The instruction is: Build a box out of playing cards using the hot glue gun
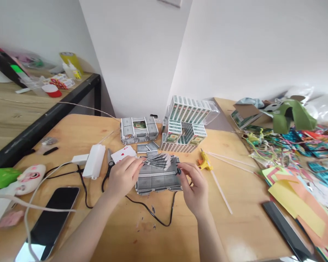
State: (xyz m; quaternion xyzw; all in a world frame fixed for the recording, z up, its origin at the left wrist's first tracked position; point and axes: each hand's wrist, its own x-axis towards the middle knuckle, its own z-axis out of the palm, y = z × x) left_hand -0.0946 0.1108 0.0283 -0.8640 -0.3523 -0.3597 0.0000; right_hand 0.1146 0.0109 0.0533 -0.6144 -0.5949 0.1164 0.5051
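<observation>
My left hand [125,174] pinches a fanned bundle of folded playing cards [159,162] by its left end. The bundle hovers over or rests on a grey box covered in playing cards [155,180]; I cannot tell which. At the box's right end my right hand [193,185] is closed, thumb against fingers, on a small black piece [178,170] whose kind is unclear. Behind lie loose grey-backed cards [147,147], white-faced cards [123,153] and a second card-covered box [139,130]. Black-handled scissors [110,163] lie left of my left hand.
Stacked card boxes [184,125] stand at the back. A yellow glue gun [205,162] with glue sticks [221,193] lies right. Left are a white power adapter [94,161], cables and a phone [50,218]. Coloured paper [297,203] and craft scraps cover the right side.
</observation>
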